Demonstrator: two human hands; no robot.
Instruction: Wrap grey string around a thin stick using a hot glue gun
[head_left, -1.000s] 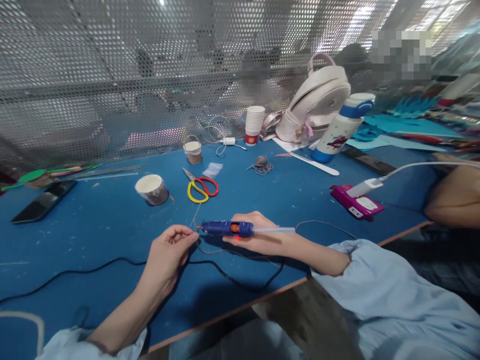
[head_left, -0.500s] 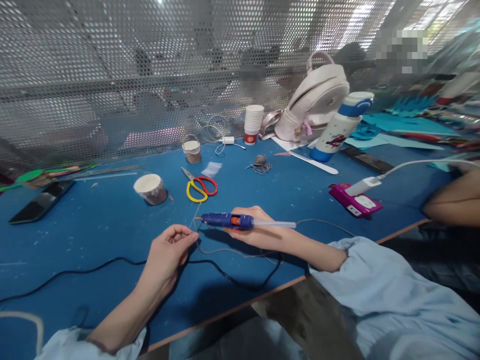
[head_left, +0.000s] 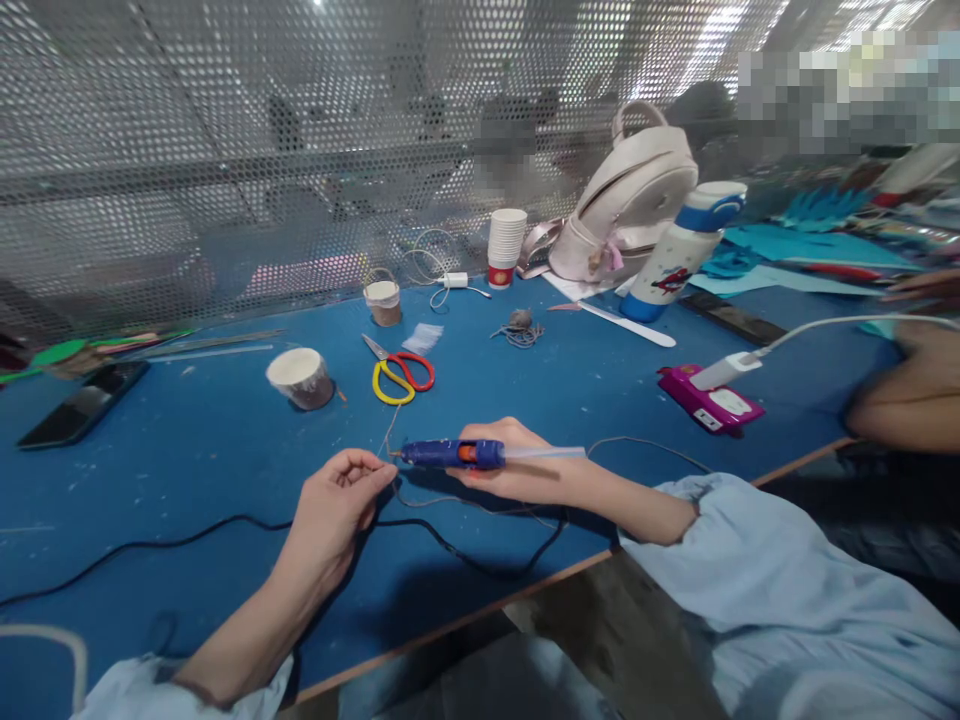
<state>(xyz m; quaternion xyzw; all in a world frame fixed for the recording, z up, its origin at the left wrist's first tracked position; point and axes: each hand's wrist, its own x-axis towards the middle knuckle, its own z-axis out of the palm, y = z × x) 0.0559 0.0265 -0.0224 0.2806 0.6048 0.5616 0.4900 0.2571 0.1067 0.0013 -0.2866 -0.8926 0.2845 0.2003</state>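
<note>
Below red-and-yellow-handled scissors (head_left: pixel 391 360), thin greyish string (head_left: pixel 391 429) is being pinched between the left hand's (head_left: pixel 336 497) fingertips; a blue plastic glue gun (head_left: pixel 442 454) is being clasped by the right hand (head_left: pixel 517 480).

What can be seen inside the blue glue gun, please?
Through a gap atop the glue gun, an orange part shows. A translucent stick juts from the rear. How far it reaches in, and whatever else is inside, the casing hides.
</note>
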